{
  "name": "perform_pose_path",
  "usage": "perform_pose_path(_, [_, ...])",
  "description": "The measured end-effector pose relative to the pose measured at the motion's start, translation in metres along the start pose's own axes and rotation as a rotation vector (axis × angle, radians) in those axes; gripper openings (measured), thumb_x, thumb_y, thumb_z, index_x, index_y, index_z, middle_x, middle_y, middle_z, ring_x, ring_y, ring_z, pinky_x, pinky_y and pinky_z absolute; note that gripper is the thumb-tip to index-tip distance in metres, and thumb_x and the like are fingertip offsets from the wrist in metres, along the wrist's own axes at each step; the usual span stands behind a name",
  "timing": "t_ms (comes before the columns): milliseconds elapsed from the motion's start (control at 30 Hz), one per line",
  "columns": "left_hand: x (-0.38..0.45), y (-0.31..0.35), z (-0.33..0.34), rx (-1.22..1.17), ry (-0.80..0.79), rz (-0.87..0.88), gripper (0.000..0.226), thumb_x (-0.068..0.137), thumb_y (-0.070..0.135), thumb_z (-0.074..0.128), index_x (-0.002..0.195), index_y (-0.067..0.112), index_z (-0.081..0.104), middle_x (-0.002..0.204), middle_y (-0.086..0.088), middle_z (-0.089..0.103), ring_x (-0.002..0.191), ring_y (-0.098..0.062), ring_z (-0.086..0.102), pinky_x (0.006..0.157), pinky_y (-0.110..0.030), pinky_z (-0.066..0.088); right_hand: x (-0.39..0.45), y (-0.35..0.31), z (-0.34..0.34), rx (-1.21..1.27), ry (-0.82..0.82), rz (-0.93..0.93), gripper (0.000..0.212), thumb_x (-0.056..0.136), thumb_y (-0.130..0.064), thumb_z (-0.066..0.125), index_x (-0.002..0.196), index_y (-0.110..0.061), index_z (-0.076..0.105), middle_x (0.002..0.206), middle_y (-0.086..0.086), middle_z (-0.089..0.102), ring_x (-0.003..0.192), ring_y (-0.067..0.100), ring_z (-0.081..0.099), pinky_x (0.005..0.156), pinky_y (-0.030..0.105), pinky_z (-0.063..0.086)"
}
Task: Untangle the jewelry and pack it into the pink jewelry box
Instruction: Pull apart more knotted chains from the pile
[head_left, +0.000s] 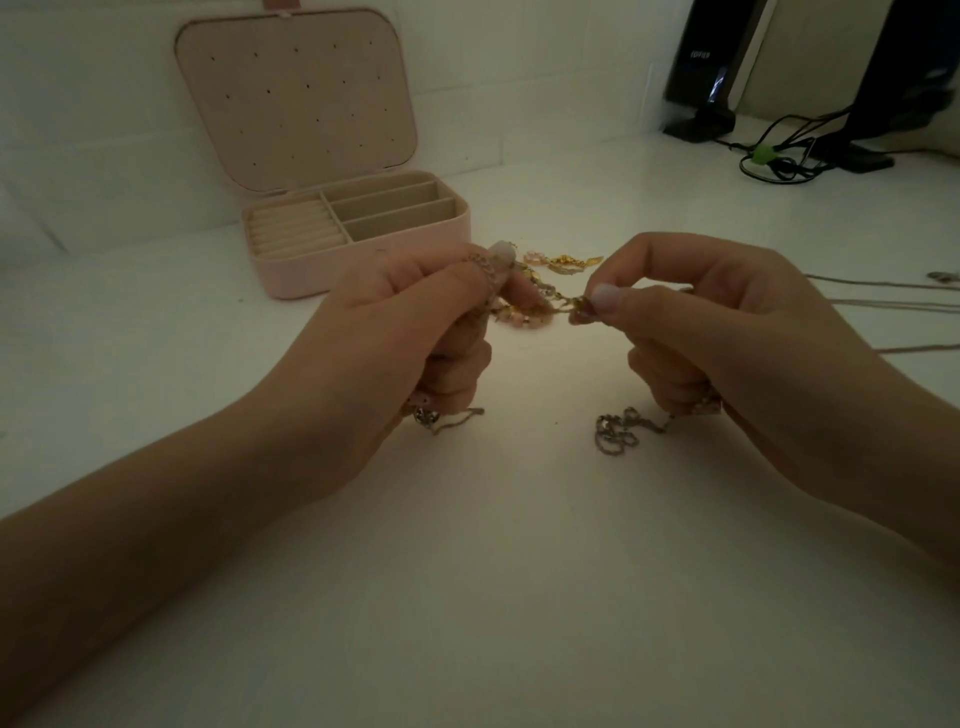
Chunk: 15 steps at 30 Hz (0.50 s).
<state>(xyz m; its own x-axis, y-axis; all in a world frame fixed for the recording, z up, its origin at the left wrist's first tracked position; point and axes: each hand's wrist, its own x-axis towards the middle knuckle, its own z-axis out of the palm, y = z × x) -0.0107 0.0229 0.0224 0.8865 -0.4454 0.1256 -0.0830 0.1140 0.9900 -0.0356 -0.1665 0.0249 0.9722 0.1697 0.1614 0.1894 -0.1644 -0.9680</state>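
Both hands, left (415, 332) and right (701, 332), pinch a tangled chain (545, 301) with curled fingers above the white bench (519, 571); the box (358, 244) stands open behind.

Tangled chains (540, 304) partly hidden inside both fists, links too blurred to separate; box lid's tab (281, 4) and thin cords (893, 304) cut by frame edges.

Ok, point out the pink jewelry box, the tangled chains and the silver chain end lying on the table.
pink jewelry box (363, 270): head view, front wall of the base.
tangled chains (545, 301): head view, stretch between the two hands.
silver chain end (615, 434): head view, loose loops below the right hand.
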Motion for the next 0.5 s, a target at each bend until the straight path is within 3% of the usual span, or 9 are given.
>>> perform_pose_path(267, [-0.002,0.003,-0.003,-0.023,-0.057,-0.09,0.018,0.081,0.027,0.055,0.069,0.016,0.063,0.046,0.01,0.023,0.038,-0.005,0.017,0.037,-0.017,0.013,0.001,0.003,0.001,-0.011,-0.013,-0.012,0.014,0.079,-0.033,0.071,0.071,-0.023,0.064,0.039,-0.01,0.031,0.037,0.01,0.022,0.041,0.022,0.022])
perform_pose_path(367, [0.0,0.002,-0.01,-0.082,-0.156,-0.13,0.017,0.084,0.018,0.048,0.072,0.014,0.059,0.046,0.01,0.024,0.038,-0.004,0.019,0.037,-0.018,0.014,0.001,0.003,0.001,-0.023,-0.021,-0.019,0.014,0.078,-0.034,0.071,0.072,-0.022,0.066,0.04,-0.01,0.031,0.039,0.012,0.021,0.042,0.023,0.02])
perform_pose_path(500, [0.0,0.004,-0.012,-0.164,-0.29,-0.198,0.024,0.069,0.023,0.043,0.061,0.015,0.064,0.048,0.007,0.024,0.041,-0.007,0.018,0.041,-0.022,0.012,0.002,0.005,0.0,-0.035,0.02,-0.01,0.014,0.083,-0.027,0.067,0.07,-0.023,0.064,0.041,-0.009,0.03,0.041,0.013,0.021,0.044,0.025,0.021])
